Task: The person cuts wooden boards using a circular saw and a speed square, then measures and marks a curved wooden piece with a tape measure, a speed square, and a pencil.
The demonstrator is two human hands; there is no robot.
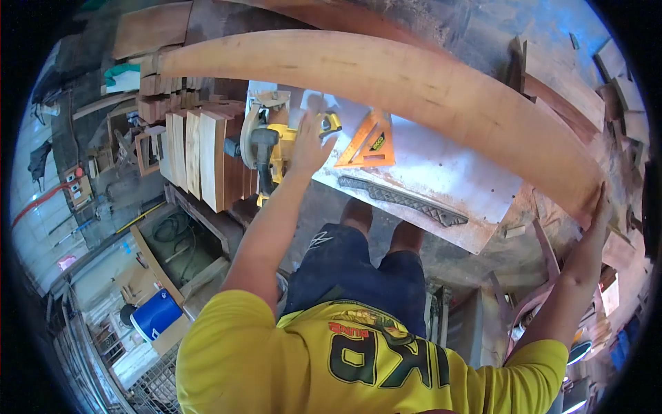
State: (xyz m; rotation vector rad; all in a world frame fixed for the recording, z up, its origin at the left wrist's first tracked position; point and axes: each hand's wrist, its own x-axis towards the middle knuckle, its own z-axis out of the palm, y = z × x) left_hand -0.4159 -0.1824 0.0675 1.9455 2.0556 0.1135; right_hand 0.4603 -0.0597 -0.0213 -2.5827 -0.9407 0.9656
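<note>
A long wooden board point(386, 76) arches over a white work table point(448, 172). My right hand point(602, 205) is at the board's right end, its fingers mostly hidden against the wood. My left hand point(310, 141) is over the table beside a yellow circular saw point(279, 148), its fingers stretched and slightly blurred, near the yellow handle. An orange speed square point(372, 143) lies just right of that hand. Near the table's front edge rests a dark, patterned strip point(407, 200).
Upright wooden boards point(200, 155) stand left of the saw. A blue container point(157, 315) is at the lower left. More planks point(562, 86) lie at the upper right, and a coiled cable point(171, 226) sits in a bin at the left.
</note>
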